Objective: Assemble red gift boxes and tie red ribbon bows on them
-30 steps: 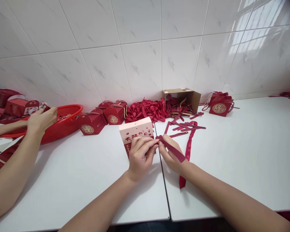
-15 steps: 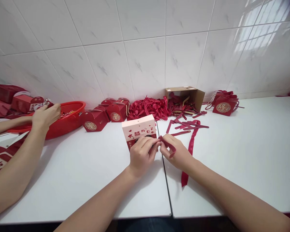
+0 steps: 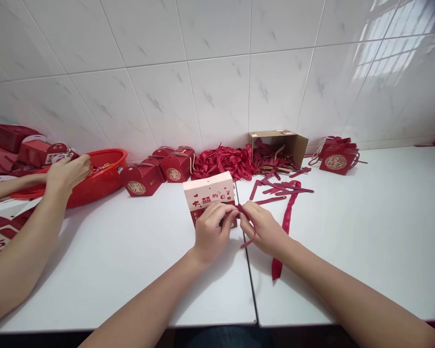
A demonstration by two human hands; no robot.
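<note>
In the head view, the pink-and-red gift box stands upright, and the dark red strap is just right of its front. The left hand pinches the strap's upper end between thumb and index finger; the right hand grasps it close by, the free length curling down. Whether the left knuckles touch the gift box is hidden. A satin ribbon lies right of the gift box, with loose straps behind and right. Handling the strap well likely calls for a firm pinch near its end, the tail untwisted, and light pressure so that the thin strip doesn't crease.
</note>
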